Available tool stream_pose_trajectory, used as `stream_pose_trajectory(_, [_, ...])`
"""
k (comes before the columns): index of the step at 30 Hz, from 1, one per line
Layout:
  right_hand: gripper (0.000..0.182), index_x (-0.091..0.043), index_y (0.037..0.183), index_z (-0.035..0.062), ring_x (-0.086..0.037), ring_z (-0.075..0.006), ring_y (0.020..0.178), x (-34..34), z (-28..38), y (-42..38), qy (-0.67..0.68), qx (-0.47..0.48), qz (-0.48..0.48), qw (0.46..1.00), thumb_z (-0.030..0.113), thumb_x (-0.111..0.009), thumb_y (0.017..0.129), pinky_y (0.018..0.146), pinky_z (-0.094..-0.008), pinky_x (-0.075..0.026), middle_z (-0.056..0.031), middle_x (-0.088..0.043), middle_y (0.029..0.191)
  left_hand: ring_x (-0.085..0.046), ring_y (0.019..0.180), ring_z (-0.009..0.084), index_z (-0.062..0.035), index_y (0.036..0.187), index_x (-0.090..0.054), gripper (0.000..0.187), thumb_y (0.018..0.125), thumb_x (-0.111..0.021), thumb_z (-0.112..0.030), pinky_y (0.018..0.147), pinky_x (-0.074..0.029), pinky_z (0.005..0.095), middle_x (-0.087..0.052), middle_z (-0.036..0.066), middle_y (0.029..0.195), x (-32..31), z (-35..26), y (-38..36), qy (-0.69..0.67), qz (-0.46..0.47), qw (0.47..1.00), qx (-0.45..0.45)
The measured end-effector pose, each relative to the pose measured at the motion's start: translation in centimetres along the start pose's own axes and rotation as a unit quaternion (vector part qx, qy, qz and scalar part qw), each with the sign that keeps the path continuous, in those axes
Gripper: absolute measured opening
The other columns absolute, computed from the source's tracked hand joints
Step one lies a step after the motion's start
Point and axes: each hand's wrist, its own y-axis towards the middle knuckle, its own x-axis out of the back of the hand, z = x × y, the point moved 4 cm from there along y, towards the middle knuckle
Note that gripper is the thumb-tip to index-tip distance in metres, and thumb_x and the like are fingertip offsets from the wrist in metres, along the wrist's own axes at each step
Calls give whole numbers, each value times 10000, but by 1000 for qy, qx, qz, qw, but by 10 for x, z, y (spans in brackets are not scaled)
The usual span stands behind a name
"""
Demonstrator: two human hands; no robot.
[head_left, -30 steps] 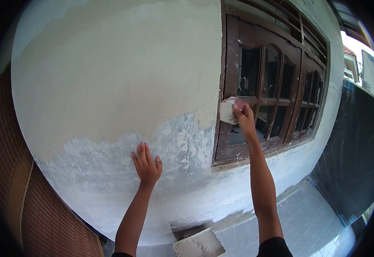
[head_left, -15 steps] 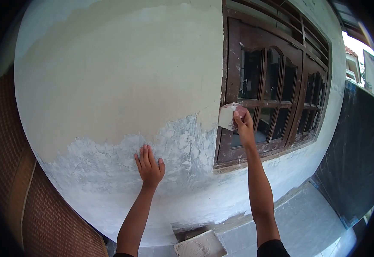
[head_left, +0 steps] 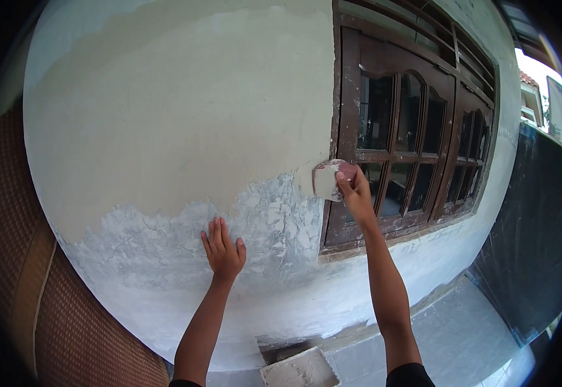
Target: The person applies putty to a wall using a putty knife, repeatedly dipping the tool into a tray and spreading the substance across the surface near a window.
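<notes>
My right hand (head_left: 356, 198) pinches a rounded reddish putty scraper (head_left: 325, 181) smeared with whitish paste. Its outer edge lies over the strip of wall beside the dark brown window frame (head_left: 345, 129). Lower and to the left, my left hand (head_left: 225, 251) rests flat with fingers spread on the rough white-grey patch of the wall (head_left: 165, 238). Above that patch the wall has a smooth beige coat that ends in a ragged border.
A tray of pale paste (head_left: 301, 371) sits at the wall's foot on the grey tiled floor (head_left: 423, 342). Woven brown panels (head_left: 81, 322) stand along the left. On the right, past the window, hangs a dark sheet (head_left: 526, 232).
My right hand has shifted left with the putty scraper, from over the window frame onto the wall's edge. My left hand has stayed in place.
</notes>
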Motion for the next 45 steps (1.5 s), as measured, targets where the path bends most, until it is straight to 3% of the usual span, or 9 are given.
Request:
stream_pose_trajectory(7, [301,-570,1062,3,-534,-83,880,4,7,-4,37,-4,-36,999,281,-608,952,779,-242,-445,-44,-617,940,-306,1379,331,71,1405,-357,611,913,-464,-275,1142,-179,538,-359,198,1455,0,1,-1,2,8,1000,2])
stream_pose_trajectory(12, [324,-565,1088,-2,-537,-86,855,1,-5,2,-76,28,-5,997,289,-608,951,751,-246,-449,-41,-617,944,-305,1379,330,71,1406,-356,609,915,-461,-274,1141,-180,539,-359,196,1454,3,1,0,-1,8,1000,-2])
stream_pose_trajectory(17, [277,-561,1109,6,-567,-91,851,10,15,4,61,13,-68,996,244,-580,967,737,-255,-469,-45,-631,960,-307,1380,329,69,1404,-359,604,917,-460,-272,1140,-184,537,-361,196,1453,1,1,1,-2,1,1000,1])
stream_pose_trajectory(21, [282,-560,1098,12,-571,-82,805,-7,-2,14,-130,34,5,991,253,-599,956,702,-241,-469,-33,-625,932,-268,1384,377,97,1426,-280,654,901,-467,-244,1142,-148,556,-304,237,1465,1,1,0,-7,23,1000,-14])
stream_pose_trajectory(27, [270,-569,1113,31,-581,-81,815,15,11,8,84,15,-72,994,255,-590,963,728,-241,-481,-28,-633,948,-271,1383,373,96,1424,-285,649,898,-473,-236,1143,-146,555,-305,233,1465,0,1,0,-9,14,1000,-12])
stream_pose_trajectory(32, [271,-559,1133,7,-569,-89,910,-8,-13,1,-66,20,-2,998,216,-580,962,793,-250,-464,-46,-636,958,-294,1386,326,64,1409,-353,613,912,-465,-276,1143,-177,536,-346,189,1462,3,1,1,-2,10,1000,-4])
stream_pose_trajectory(36, [321,-549,1143,-4,-566,-93,864,14,0,-3,77,-46,-72,993,252,-597,955,740,-254,-468,-53,-630,957,-283,1385,348,79,1415,-323,628,907,-471,-258,1141,-167,547,-329,209,1461,0,3,-1,-3,12,1000,-5])
stream_pose_trajectory(40, [328,-564,1110,-8,-562,-89,791,-13,-10,-1,-7,21,0,1000,272,-613,947,664,-244,-467,-46,-623,940,-268,1385,370,94,1423,-288,646,903,-473,-242,1142,-153,554,-315,231,1458,-1,2,-1,-4,18,1000,-14])
stream_pose_trajectory(45, [301,-569,1105,18,-566,-84,796,11,-10,-2,-21,-64,-42,997,270,-613,947,704,-242,-476,-41,-622,938,-265,1387,369,92,1425,-287,644,906,-470,-243,1143,-151,552,-315,231,1458,0,3,-2,-5,15,1000,-14])
